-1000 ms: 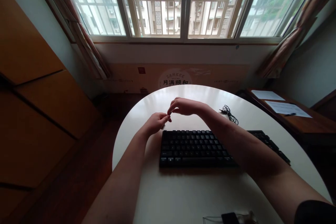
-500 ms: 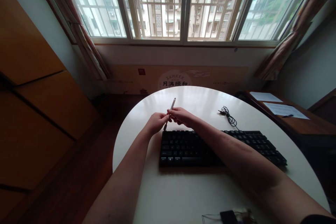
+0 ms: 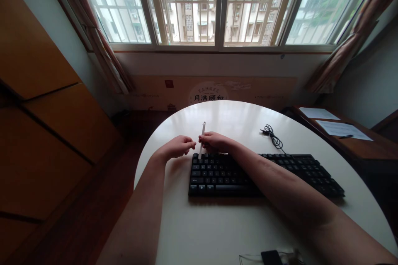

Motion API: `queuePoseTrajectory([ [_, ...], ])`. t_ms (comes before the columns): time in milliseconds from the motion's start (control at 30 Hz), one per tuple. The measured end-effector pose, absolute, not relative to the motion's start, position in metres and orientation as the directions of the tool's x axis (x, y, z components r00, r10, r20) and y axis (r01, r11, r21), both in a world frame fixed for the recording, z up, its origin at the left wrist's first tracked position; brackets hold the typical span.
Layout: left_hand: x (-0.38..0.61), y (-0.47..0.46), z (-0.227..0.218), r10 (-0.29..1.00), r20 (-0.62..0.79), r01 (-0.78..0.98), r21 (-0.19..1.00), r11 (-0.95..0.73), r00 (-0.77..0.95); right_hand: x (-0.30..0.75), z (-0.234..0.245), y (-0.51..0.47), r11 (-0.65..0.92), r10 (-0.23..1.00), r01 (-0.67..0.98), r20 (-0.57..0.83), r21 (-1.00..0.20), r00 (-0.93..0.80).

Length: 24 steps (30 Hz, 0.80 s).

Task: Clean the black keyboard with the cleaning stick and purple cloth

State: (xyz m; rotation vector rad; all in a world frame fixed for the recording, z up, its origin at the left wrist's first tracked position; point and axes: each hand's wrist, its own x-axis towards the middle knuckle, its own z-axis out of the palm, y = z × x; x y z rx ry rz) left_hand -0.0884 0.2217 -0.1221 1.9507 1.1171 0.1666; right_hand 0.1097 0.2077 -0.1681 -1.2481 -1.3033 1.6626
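A slim pale stick-shaped tool point(image 3: 203, 132) with a hole near its top end stands nearly upright in the fingers of my right hand point(image 3: 214, 142). Its lower end reaches the upper-left keys of a black keyboard point(image 3: 217, 174); the tip itself is too small to make out. Just left of the tool, apart from it, my left hand point(image 3: 178, 146) hovers by the keyboard's top-left corner. Those fingers are curled together, and whatever they may hold is hidden. My right forearm crosses over the keyboard's middle, covering many keys.
The keyboard rests on a round white table point(image 3: 186, 223). Its coiled black cable point(image 3: 273, 136) lies behind it on the right. A small black box point(image 3: 271, 257) with thin wires sits at the near edge. Papers point(image 3: 343, 129) and a pen lie on a brown side table.
My hands have parted: the left moved left off the tool. The right hand has lowered the tool, now more upright, onto the keyboard's upper-left keys.
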Motion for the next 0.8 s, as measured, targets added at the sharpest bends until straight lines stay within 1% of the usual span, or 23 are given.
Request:
queuePoseTrajectory([
  [67, -0.088, 0.218, -0.118, 0.681, -0.391, 0.650, 0.742, -0.165, 0.619, 0.110, -0.169, 0.209, -0.265, 0.907, 0.057, -0.269, -0.963, -0.323],
  [133, -0.088, 0.215, -0.116, 0.640, -0.429, 0.654, 0.741, -0.155, 0.638, 0.110, -0.171, 0.211, -0.250, 0.911, 0.076, -0.261, -0.965, -0.320],
  [267, -0.088, 0.214, -0.115, 0.613, -0.435, 0.655, 0.733, -0.185, 0.660, 0.110, -0.174, 0.212, -0.207, 0.929, 0.099, -0.227, -0.973, -0.293],
  [400, -0.089, 0.216, -0.119, 0.614, -0.425, 0.650, 0.734, -0.195, 0.665, 0.106, -0.171, 0.210, -0.161, 0.952, 0.066, -0.172, -0.985, -0.254],
  [633, -0.090, 0.217, -0.121, 0.604, -0.451, 0.647, 0.748, -0.146, 0.657, 0.107, -0.164, 0.208, -0.060, 0.990, 0.041, -0.065, -0.997, -0.127],
  [700, -0.090, 0.217, -0.120, 0.601, -0.454, 0.647, 0.749, -0.143, 0.658, 0.108, -0.163, 0.207, -0.040, 0.990, 0.040, -0.045, -0.998, -0.134],
  [800, -0.091, 0.216, -0.118, 0.596, -0.447, 0.637, 0.757, -0.146, 0.667, 0.106, -0.162, 0.203, -0.035, 0.976, 0.062, -0.048, -0.997, -0.213],
])
